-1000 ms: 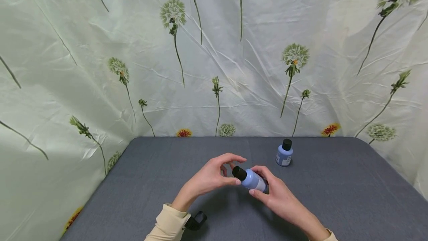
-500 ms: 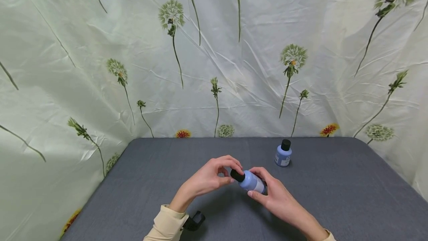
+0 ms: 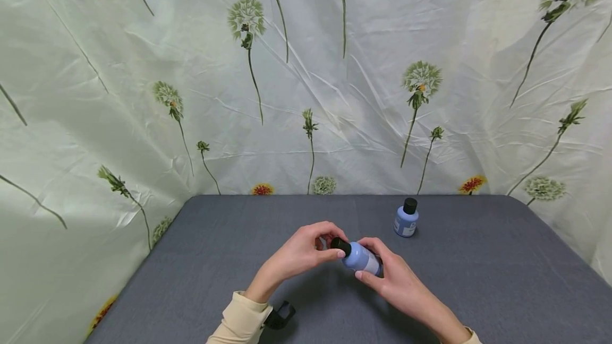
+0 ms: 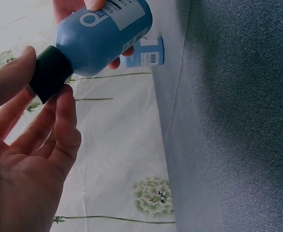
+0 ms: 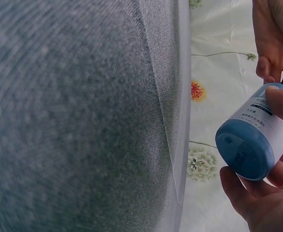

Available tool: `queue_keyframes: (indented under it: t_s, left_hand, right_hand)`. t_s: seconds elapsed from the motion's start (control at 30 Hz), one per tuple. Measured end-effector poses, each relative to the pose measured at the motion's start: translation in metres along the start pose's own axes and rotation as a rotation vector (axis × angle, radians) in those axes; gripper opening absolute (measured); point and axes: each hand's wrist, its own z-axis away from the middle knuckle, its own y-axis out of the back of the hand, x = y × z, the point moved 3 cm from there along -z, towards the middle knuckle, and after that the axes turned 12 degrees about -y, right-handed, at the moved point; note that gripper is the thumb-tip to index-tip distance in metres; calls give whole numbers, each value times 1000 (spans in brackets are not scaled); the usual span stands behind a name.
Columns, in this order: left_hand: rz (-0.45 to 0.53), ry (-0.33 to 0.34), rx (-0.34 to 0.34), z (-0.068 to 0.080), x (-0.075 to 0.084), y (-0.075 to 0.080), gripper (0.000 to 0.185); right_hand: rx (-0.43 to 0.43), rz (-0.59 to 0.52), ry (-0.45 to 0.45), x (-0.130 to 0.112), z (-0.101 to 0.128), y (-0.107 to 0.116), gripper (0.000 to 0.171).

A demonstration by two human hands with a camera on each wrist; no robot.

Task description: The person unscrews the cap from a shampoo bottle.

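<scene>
Grey table [image 3: 478,269]: right hand [image 3: 394,280] grips blue bottle [image 3: 360,258]; left hand [image 3: 301,254] pinches cap [image 3: 340,246].

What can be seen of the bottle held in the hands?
The bottle is small, blue and plastic-looking, with a pale printed label and a black cap still on. It is tilted, cap toward the left, above the grey table. The right hand grips its body; the left hand pinches the cap.
</scene>
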Motion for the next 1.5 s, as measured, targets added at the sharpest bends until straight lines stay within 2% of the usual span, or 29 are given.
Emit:
queue_keyframes:
  t_s: [0.23,0.37,0.5,0.7,0.83,0.97,1.23,1.5]
  left_hand:
    - [-46,46,23,-2,-2,-3,18]
    - [-63,34,25,-2,-2,-3,26]
    - [-9,-7,-6,0,-1,-2,33]
    - [115,-83,-59,0,1,-1,28]
    - [143,-132,-76,0,1,0,34]
    - [135,-148,-80,0,0,1,43]
    - [126,-80,-34,1,-2,2,35]
    - [33,28,8,1,-4,1,22]
  right_hand:
    - [1,5,-15,0,0,0,51]
    - [4,11,1,0,0,0,51]
    - [14,21,-15,0,0,0,51]
    - [10,17,-61,0,-1,0,52]
    - [8,12,-60,-1,-2,0,52]
    - [9,13,-51,-2,-2,1,51]
    - [4,10,-19,-2,-2,2,50]
    - [12,11,-10,-2,0,2,50]
